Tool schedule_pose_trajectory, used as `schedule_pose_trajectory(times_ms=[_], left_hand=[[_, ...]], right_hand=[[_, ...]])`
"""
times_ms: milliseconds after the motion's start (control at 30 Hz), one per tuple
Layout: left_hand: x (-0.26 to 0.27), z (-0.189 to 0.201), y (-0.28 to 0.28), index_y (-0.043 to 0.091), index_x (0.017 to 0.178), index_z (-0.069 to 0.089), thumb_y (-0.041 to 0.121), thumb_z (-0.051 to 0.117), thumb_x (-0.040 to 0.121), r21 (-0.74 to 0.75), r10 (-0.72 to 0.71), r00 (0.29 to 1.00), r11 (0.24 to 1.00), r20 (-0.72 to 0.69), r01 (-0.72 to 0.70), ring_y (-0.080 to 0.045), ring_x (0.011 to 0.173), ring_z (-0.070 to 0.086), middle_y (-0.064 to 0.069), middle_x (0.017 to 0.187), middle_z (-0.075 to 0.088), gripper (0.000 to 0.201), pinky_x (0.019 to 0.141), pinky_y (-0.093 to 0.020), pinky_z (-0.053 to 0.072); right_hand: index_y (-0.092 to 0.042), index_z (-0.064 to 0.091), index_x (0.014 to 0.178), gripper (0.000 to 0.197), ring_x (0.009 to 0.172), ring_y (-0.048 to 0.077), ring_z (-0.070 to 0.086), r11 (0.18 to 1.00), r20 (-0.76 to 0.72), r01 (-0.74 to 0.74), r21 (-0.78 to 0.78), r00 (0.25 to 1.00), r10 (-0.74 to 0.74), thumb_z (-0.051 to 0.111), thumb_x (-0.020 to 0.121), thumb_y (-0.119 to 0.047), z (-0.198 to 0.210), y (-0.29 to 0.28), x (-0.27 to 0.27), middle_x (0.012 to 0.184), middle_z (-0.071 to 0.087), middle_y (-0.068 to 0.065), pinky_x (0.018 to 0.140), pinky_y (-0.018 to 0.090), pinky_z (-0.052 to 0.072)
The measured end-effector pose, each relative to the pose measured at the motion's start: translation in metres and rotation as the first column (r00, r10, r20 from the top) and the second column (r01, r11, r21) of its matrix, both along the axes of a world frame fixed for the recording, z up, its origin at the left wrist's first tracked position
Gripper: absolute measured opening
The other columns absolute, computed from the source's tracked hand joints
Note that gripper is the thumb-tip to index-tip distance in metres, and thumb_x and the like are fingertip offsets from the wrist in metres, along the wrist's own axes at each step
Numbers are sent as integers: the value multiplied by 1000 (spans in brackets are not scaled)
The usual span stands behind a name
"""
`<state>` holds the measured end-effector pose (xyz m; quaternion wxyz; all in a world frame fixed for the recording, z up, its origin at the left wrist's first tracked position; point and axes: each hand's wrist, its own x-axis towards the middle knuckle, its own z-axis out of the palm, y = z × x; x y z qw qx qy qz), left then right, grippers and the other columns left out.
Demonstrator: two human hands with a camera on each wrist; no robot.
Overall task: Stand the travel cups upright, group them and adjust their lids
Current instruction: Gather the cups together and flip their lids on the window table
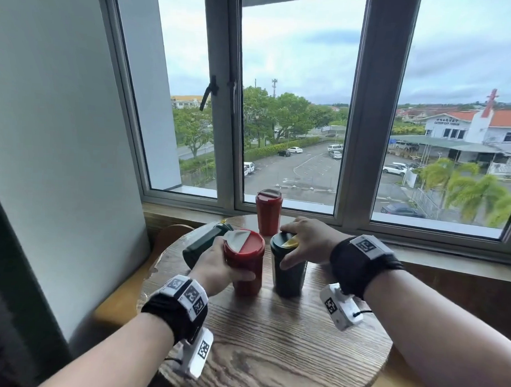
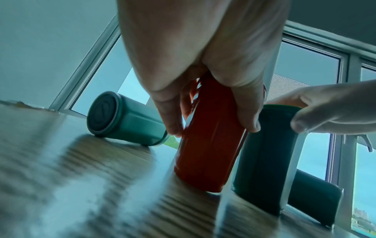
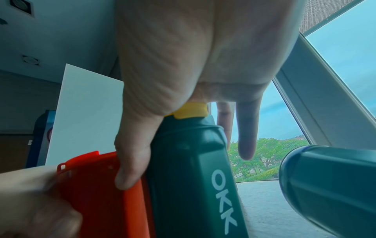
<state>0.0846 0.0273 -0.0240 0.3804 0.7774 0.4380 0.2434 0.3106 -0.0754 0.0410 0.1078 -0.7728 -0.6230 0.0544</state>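
Task status: partly complete. Three travel cups stand upright on the round wooden desk (image 1: 272,338). The left hand (image 1: 217,264) grips the near red cup (image 1: 246,268) around its body, fingers curled. The right hand (image 1: 307,241) rests on top of the dark green cup (image 1: 288,269), thumb and fingers curled over its lid; these two cups stand just beside each other. The far red cup (image 1: 268,211) stands apart near the window. A second dark green cup (image 1: 206,243) lies on its side behind the left hand. Remaining, by judgement: right that cup, gather all four, seat the lids.
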Motion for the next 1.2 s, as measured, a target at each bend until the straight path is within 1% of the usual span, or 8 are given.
schedule_pose_trajectory(times_ms=[233, 433, 600, 733, 867, 1000, 1100, 1200], left_hand=[[8, 1, -2, 26, 130, 49, 43, 96, 53, 18, -27, 999, 999, -35, 28, -19, 113, 62, 4, 117, 69, 92, 101, -34, 46], [3, 12, -6, 24, 147, 37, 53, 90, 62, 51, -109, 993, 993, 50, 107, -16, 124, 57, 7, 130, 60, 104, 105, -32, 42], [-1, 29, -1, 32, 148, 39, 85, 72, 47, 94, -163, 986, 983, 44, 158, -24, 123, 57, -7, 145, 53, 119, 107, -47, 48], [-2, 29, 3, 32, 144, 47, 83, 72, 51, 110, -167, 985, 981, 48, 161, -21, 114, 62, -3, 137, 55, 108, 97, -48, 56], [-1, 23, 5, 34, 141, 50, 88, 73, 43, 80, -147, 983, 987, 108, 139, -18, 110, 63, -1, 125, 60, 114, 94, -48, 57], [0, 16, 10, 39, 138, 51, 88, 74, 44, 60, -137, 981, 990, 137, 129, -17, 111, 63, 0, 126, 60, 109, 98, -50, 55], [0, 12, 13, 43, 139, 50, 86, 74, 50, 67, -124, 984, 991, 125, 116, -18, 113, 63, 1, 124, 61, 101, 98, -51, 55], [-2, 10, 14, 45, 138, 50, 85, 75, 52, 78, -121, 984, 991, 130, 112, -16, 113, 64, 2, 128, 62, 97, 98, -50, 55]], right_hand=[[-26, 49, 147, 104, 124, 21, 53, 1000, -45, -1, 13, 999, 2, 89, 58, -58, 2, -5, -4, 135, 54, -2, 107, 39, 46], [-27, 40, 153, 106, 134, 19, 52, 1000, -48, -26, -4, 998, 26, 79, 64, -69, 13, -16, -2, 150, 53, -1, 111, 35, 43], [-22, 57, 142, 69, 117, 20, 64, 992, -203, 19, 126, 979, 7, 70, 85, -58, 38, -33, 20, 134, 67, 5, 103, 38, 51], [-14, 68, 130, 46, 114, 25, 66, 971, -158, 130, 202, 982, -99, 64, 95, -45, 40, -34, 51, 126, 71, 8, 102, 40, 51], [-10, 73, 112, 44, 106, 29, 66, 969, -30, 245, 37, 969, -244, 72, 86, -45, 24, -21, 79, 111, 73, 7, 93, 38, 54], [-14, 65, 67, 63, 78, 27, 69, 904, 20, 383, -187, 922, -386, 70, 46, -74, -10, -1, 105, 71, 69, -1, 73, 34, 58], [-16, 67, 65, 69, 72, 21, 67, 902, -90, 379, -206, 911, -403, 74, 39, -79, -27, 5, 112, 67, 67, -2, 71, 30, 57], [-18, 75, 82, 70, 79, 19, 70, 938, -174, 314, -146, 925, -337, 75, 38, -72, -31, 7, 110, 77, 72, -1, 69, 28, 55]])
